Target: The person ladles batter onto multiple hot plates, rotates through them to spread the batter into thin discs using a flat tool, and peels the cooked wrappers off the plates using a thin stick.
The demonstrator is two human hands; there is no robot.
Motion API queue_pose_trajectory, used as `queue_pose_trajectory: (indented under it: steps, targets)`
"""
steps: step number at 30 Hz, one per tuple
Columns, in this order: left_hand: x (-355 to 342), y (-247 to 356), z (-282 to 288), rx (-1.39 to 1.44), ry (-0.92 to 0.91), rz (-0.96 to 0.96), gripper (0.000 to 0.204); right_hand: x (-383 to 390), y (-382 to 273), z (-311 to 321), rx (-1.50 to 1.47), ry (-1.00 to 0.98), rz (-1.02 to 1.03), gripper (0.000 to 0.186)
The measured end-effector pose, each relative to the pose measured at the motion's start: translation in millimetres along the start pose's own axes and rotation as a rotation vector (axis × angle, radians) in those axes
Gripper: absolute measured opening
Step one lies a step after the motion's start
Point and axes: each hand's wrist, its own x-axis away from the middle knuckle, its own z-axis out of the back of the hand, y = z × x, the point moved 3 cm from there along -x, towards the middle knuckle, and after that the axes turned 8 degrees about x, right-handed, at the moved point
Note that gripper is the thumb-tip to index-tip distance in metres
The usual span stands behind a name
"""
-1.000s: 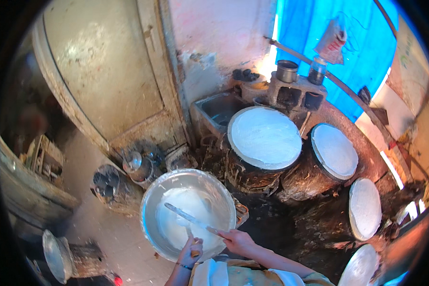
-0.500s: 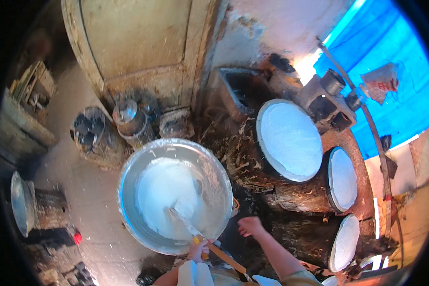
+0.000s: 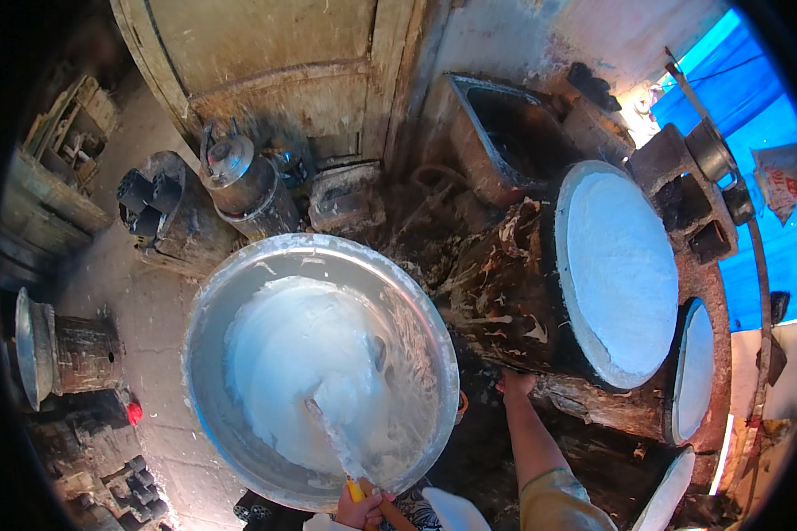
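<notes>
My left hand (image 3: 358, 508), at the bottom of the view, is closed on the yellow handle of a long, white-coated stirring tool (image 3: 336, 441). A brown strip, maybe wood, passes beside that hand. The tool's far end is sunk in thick white batter (image 3: 283, 354), so its shape is hidden. A wide metal basin (image 3: 422, 354) holds the batter. My right hand (image 3: 515, 382) is stretched out low beside a dark drum (image 3: 514, 310) topped with a large round white disc (image 3: 620, 279). Its fingers are partly hidden in shadow; whether they touch or hold anything cannot be seen.
Two more white-topped drums (image 3: 692, 372) stand at the right. Behind the basin are a kettle (image 3: 230, 159) on a small stove, a bucket of black briquettes (image 3: 164, 199) and a metal trough (image 3: 478, 133). A pot on a stand (image 3: 35, 350) is at the far left.
The view has moved closer to the basin and drums. My right hand has gone from beside the basin to low next to the large drum. My left hand keeps its hold on the stirring tool.
</notes>
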Motion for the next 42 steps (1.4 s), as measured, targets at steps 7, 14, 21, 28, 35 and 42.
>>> queue_pose_trajectory:
  steps: [7, 14, 21, 28, 35, 42]
  targets:
    - [22.0, 12.9, -32.0, 0.113, 0.031, -0.012, 0.027, 40.2, -28.1, 15.2, 0.065, 0.015, -0.061, 0.027]
    - [5.5, 7.8, -10.6, 0.082, 0.008, 0.037, 0.031, 62.0, -27.7, 36.6, -0.029, -0.255, 0.086, 0.030]
    - [13.5, 13.6, -17.2, 0.028, -0.067, -0.049, 0.028, 149.1, 87.9, 67.2, -0.023, -0.645, -0.084, 0.018]
    - [7.4, 22.2, -27.8, -0.009, 0.012, 0.068, 0.007, 357.0, 52.0, 57.0, 0.763, -0.979, 0.608, 0.040]
    - [13.5, 57.6, -36.3, -0.116, -0.288, 0.277, 0.013, 423.8, 11.3, 103.8, 0.686, -0.868, 0.598, 0.042]
    - [42.2, 147.5, -24.9, -1.413, 0.100, -0.493, 0.022, 416.0, 16.2, 142.8, 0.094, -0.567, 0.512, 0.040]
